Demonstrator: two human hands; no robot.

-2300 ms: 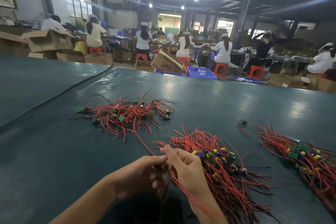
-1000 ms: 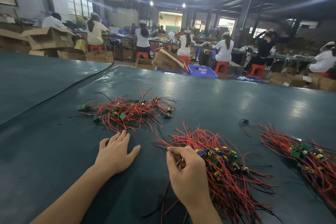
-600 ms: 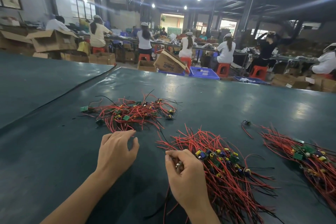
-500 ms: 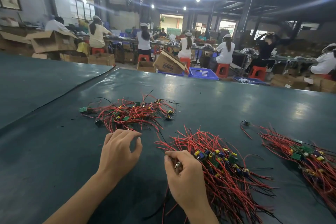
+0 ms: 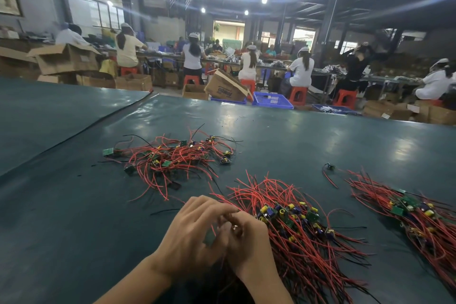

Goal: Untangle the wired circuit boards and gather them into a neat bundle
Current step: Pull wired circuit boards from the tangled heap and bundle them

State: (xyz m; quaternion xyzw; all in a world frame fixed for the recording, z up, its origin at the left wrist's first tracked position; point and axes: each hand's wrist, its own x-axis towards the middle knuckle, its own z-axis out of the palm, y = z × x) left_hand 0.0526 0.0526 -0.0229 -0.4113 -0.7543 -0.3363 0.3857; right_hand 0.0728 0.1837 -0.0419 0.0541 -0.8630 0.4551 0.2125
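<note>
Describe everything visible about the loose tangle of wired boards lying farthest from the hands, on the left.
The tangle is a loose, flat sprawl of thin red wires with a few black ones, dotted with small green circuit boards and yellow components. Wire ends splay outward in all directions, unbundled. It lies on the dark green table cover, apart from the other two piles; nothing else touches it.

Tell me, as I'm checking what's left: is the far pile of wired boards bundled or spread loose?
Spread loose: the far pile sprawls flat, red wires crossing every way, green boards scattered at its edges.
</note>
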